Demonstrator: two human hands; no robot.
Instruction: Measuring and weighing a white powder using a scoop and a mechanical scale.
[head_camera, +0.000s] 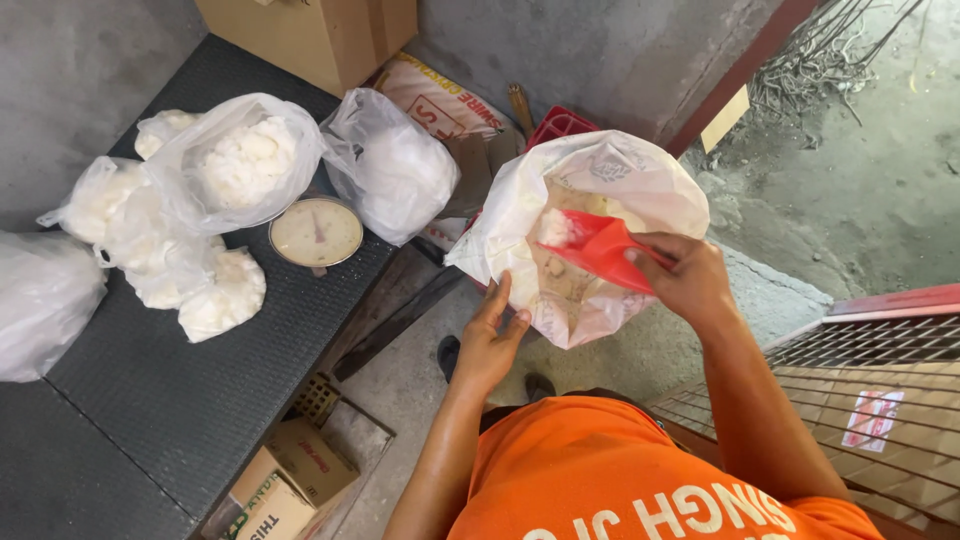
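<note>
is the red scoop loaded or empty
Loaded: the red scoop in the right hand carries a white lump at its tip, inside the big white sack.
</note>
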